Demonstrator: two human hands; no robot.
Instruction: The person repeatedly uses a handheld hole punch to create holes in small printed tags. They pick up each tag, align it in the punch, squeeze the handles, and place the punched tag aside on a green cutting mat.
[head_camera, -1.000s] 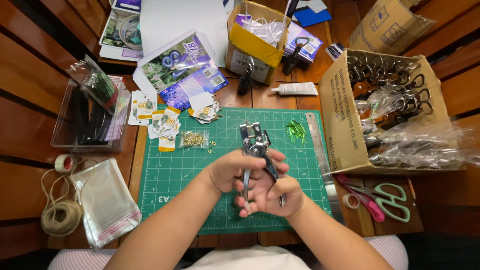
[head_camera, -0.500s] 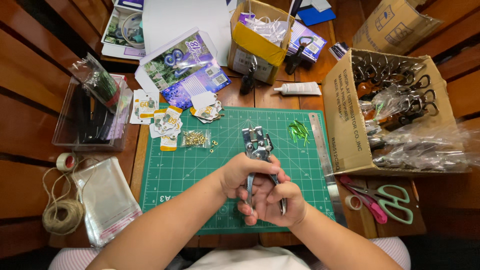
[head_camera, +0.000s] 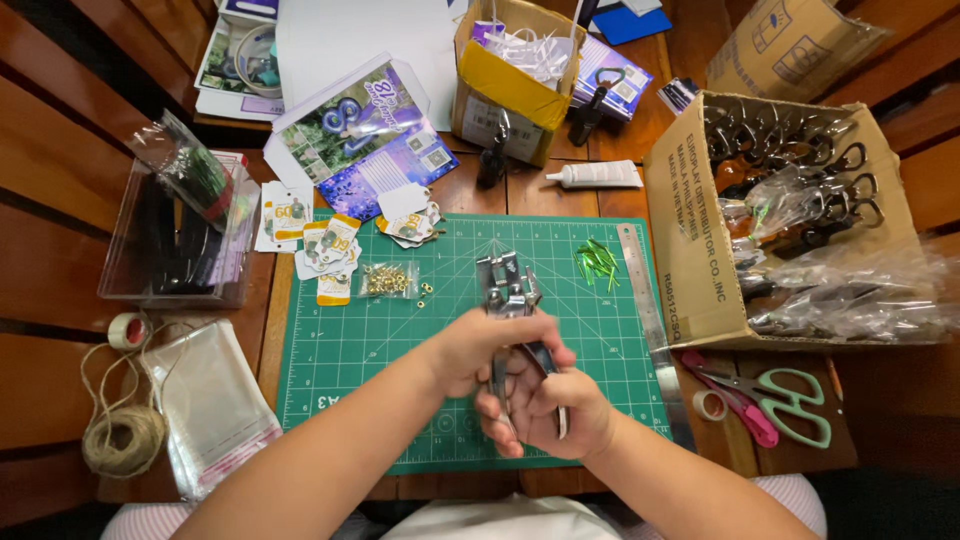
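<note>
Two bare hands met over one green cutting mat. The left hand and right hand were both clamped around one metal punch plier, its head pointing away. Beside it lay one small bag of brass eyelets, perhaps five loose green slivers, one steel ruler, and two pairs of scissors.

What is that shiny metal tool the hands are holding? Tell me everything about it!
The metal tool looks like punch pliers: a silvery head and two long handles, one partly dark. It points away from the person, above the green cutting mat. The left hand wraps the handles near the head; the right hand grips them lower down. The handles look squeezed close together.
</note>
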